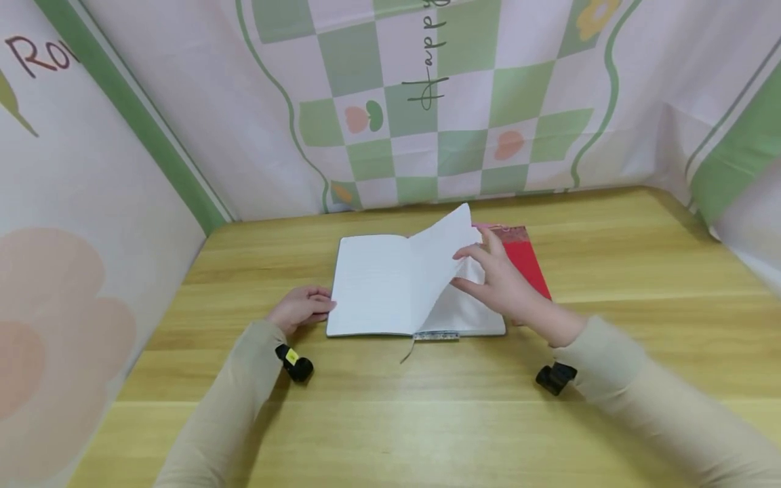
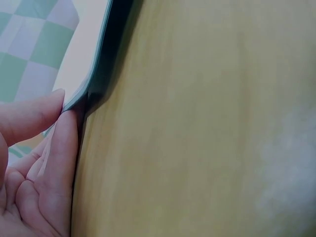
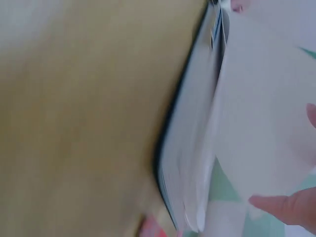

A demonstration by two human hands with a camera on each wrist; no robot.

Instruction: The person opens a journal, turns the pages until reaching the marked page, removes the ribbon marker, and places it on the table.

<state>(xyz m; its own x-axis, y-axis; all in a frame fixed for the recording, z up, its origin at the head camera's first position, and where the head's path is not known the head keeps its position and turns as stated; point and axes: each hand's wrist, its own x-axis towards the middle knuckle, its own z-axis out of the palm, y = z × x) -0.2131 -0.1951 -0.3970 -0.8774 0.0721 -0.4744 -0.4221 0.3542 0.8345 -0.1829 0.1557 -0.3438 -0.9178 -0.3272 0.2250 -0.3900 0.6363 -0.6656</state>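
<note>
- the notebook [image 1: 372, 285] lies open at the frame's centre.
- the left hand [image 1: 302, 308], left of centre, pinches the notebook's left edge between thumb and finger.
- the right hand [image 1: 503, 271], right of centre, has fingertips at a raised page [image 1: 436, 254]; whether they grip it, one cannot tell.
- opening looks done; the page seems partly turned, not yet flat on either side.

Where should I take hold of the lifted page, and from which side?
Probably best to pinch the lifted page at its free outer edge, across both faces, with the right hand coming in from the right. Its inner edge runs into the fold of the open notebook, while the outer edge stands raised, leaving room beneath.
</note>
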